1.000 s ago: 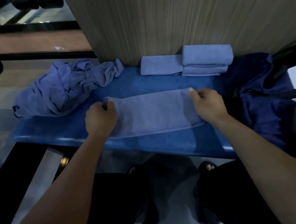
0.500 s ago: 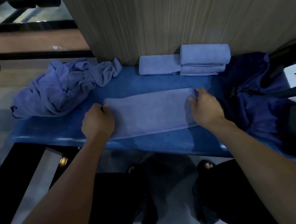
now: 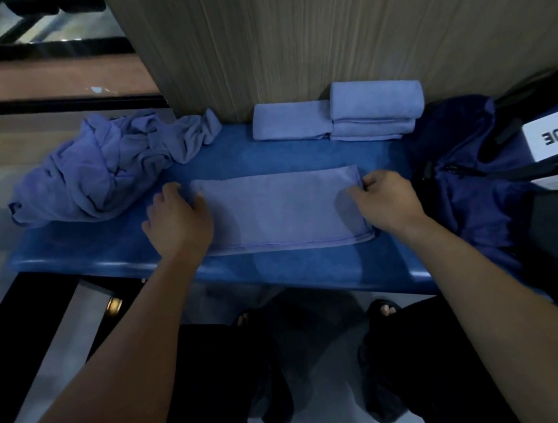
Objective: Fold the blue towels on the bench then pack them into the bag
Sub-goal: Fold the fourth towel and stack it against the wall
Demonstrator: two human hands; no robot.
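The long folded towel (image 3: 281,214) is lying flat at centre frame on the blue desk (image 3: 311,270), and the hands are working its two short ends, likely squaring it for the next fold. The left hand (image 3: 177,222) is resting on the left end, fingers loosely curled; the right hand (image 3: 385,202) is pinching the right end. Finished towels (image 3: 340,115) are waiting upper centre, the crumpled pile (image 3: 101,168) upper left (more folding ahead), the bag (image 3: 495,188) sitting handily at the right edge.
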